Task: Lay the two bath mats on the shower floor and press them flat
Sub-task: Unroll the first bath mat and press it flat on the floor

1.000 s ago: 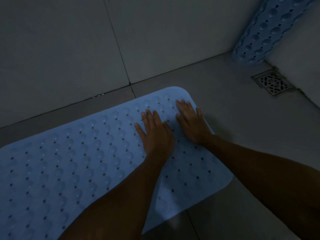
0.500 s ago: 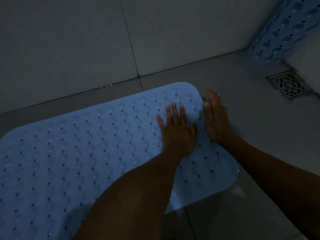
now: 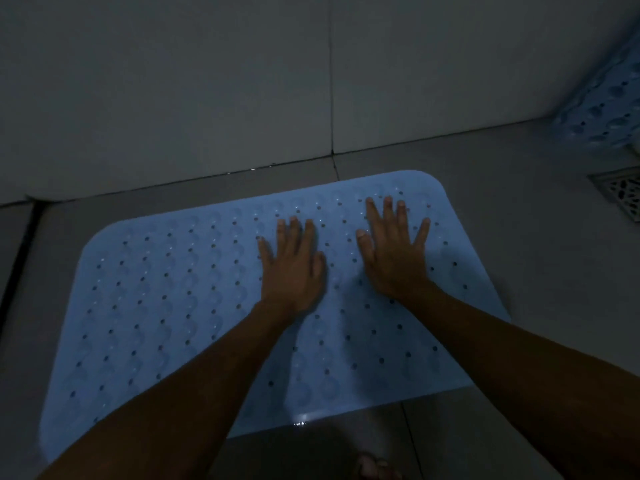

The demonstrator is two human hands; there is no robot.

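— Dim tiled shower floor (image 3: 519, 209), grey wall (image 3: 207, 81) behind it. Where are the hands?

— Both lie palm down on the blue bath mat (image 3: 156, 306). The left hand (image 3: 294, 268) is flat, fingers straight and close together, thumb out toward the right hand. The right hand (image 3: 394, 251) is flat too, fingers straight and spread wide, little finger angled out to the right. Neither holds anything; they press on the mat's surface.

— Whereabouts on the mat?

— On its far right part. The right hand's fingertips come close to the far edge, near the far right corner. The left hand sits just beside it, a little nearer the person, with a strip of mat between the two thumbs.

— And the mat itself?

— It lies spread on the floor, its far edge running near the foot of the wall with a strip of bare tile between. Rows of small holes and raised bumps cover it. Both forearms cross its near side.

— The other mat?

— A second blue mat (image 3: 602, 112) is at the far right, against the corner of the walls, blurred and cut by the frame; whether it is rolled or leaning I cannot tell.

— Anything else?

— A metal drain grate (image 3: 620, 188) in the floor at the right edge, below that second mat and well apart from the flat one. Toes (image 3: 377, 467) show at the bottom, on the tile near the mat's near edge.
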